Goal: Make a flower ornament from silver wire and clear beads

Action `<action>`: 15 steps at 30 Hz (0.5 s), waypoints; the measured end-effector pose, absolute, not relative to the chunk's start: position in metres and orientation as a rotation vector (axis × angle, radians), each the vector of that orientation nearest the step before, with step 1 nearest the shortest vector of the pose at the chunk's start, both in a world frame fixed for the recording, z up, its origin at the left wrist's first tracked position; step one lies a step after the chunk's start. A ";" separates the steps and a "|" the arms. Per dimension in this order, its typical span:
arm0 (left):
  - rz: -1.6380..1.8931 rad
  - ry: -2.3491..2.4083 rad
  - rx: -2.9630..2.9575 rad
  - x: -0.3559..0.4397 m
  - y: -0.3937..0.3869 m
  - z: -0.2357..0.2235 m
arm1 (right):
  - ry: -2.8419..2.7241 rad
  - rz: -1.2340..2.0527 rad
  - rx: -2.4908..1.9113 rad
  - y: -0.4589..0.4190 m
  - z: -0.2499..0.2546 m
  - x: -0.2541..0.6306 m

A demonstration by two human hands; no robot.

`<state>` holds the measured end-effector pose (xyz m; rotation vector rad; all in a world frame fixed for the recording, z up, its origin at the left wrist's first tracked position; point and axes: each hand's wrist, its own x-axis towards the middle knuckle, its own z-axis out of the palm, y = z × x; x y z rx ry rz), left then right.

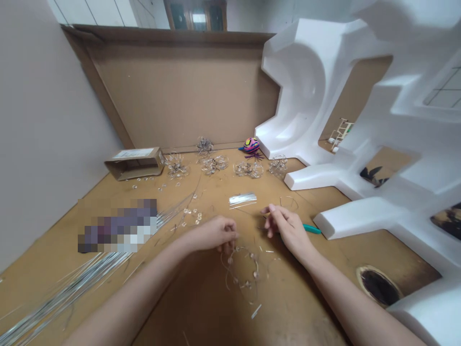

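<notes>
My left hand is closed, its fingertips pinched at the top of a thin beaded wire ring. The ring hangs or lies just below that hand; clear round beads sit along it, and loose wire ends curl out. To the right, my right hand is apart from the ring, its fingers curled together. A fine dark line runs by its fingertips, too thin to tell whether it is held. Beside the right hand a teal handle shows, the rest of that tool hidden. Ahead lies a bundle of short silver wires.
Several wire-and-bead clusters line the back, with a colourful woven ball and a small open cardboard box. Long wires lie at left, loose beads nearby. White foam packing borders the right.
</notes>
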<state>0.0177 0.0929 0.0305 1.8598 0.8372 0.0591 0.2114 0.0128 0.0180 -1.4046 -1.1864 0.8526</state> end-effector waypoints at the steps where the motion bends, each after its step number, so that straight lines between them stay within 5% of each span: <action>1: 0.093 0.939 2.024 0.017 0.093 0.031 | -1.195 0.848 -1.409 0.013 0.017 0.211; 15: 0.326 1.185 2.462 -0.017 0.102 0.079 | -1.164 0.716 -1.395 0.011 0.015 0.212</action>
